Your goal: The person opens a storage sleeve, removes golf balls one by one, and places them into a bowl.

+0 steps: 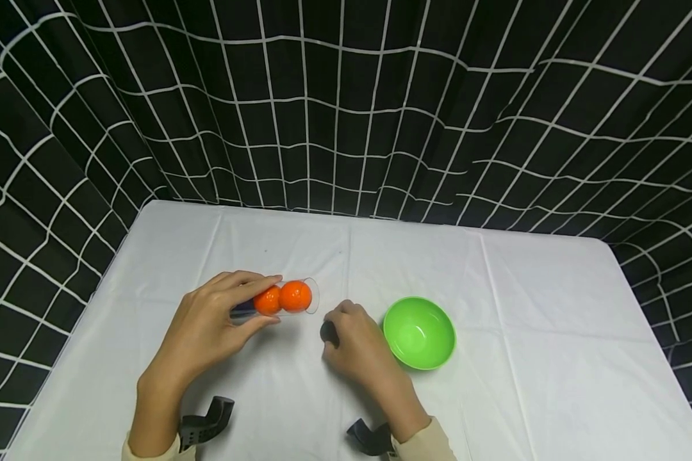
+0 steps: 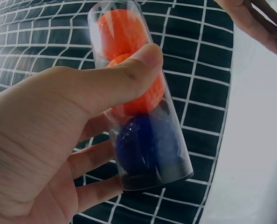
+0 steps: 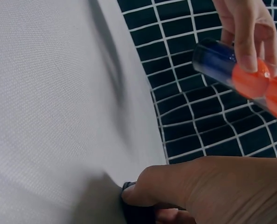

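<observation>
The left hand [image 1: 210, 314] grips a tube [image 1: 280, 299], containing two orange balls [image 1: 296, 296] and one blue ball [image 2: 148, 144], above the table [image 1: 559, 358]. The right hand [image 1: 359, 342] grips a black object [image 1: 329, 333] between tube and bowl [image 1: 420, 333].

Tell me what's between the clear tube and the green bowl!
In the head view, the right hand, gripping a black cap, is between the clear tube and the green bowl.

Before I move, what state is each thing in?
Left hand: gripping the clear tube.
Clear tube: sideways, no dark cap on its orange end.
Orange balls: both inside the tube.
Blue ball: inside, at its other end.
Right hand: gripping the dark piece.
Dark piece: partly hidden.
Green bowl: upright.
White cloth: spread, creased.
</observation>
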A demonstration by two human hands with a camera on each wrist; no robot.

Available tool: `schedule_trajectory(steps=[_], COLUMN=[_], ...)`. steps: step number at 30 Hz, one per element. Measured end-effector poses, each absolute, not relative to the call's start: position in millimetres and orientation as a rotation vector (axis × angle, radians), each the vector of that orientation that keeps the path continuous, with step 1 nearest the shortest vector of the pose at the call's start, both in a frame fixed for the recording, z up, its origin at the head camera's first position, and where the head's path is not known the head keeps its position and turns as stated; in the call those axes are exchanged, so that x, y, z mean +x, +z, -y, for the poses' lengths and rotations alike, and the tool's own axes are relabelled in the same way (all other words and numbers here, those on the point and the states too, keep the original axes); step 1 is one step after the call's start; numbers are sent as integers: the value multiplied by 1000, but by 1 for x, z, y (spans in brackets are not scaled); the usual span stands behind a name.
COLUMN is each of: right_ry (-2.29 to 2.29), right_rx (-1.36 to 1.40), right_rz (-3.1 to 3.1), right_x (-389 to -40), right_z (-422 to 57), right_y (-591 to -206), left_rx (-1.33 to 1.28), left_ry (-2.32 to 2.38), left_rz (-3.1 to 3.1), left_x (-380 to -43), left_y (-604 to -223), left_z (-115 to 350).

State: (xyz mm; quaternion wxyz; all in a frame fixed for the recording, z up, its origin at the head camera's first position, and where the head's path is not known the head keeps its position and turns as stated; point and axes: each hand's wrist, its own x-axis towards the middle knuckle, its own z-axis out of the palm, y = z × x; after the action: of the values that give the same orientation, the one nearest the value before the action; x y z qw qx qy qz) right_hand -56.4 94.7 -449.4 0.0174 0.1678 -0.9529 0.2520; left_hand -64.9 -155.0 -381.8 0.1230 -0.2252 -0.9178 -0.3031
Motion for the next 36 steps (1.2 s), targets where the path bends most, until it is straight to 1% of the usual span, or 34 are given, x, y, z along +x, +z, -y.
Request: schedule_trajectory(steps=[9,13,16,23,30,36], right_ry=[772,845,974,1468,1772,1997], right_rx=[534,518,496,456,373,442], right_rz=[2972,2998,2974,2710,2502,2395], right_x=[-55,-56,-58,-62,-61,-61], right_z=[-97,-101,-105,-117,-122,-121], right_y=[-450,-444,-436,-418,-408,-408], left_rx=[-628,-644,-662,-690,-700,-689], left_ry=[-898,-914,-910,-891,-848,-771], left_rz=[2693,2688,2673,2649,2629,2603], left_x=[-64,-64,-65,-65,-64,-62], left_y=[-381,-380,-380,-382,-380,-378], left_z=[154,154,154,152,150,150])
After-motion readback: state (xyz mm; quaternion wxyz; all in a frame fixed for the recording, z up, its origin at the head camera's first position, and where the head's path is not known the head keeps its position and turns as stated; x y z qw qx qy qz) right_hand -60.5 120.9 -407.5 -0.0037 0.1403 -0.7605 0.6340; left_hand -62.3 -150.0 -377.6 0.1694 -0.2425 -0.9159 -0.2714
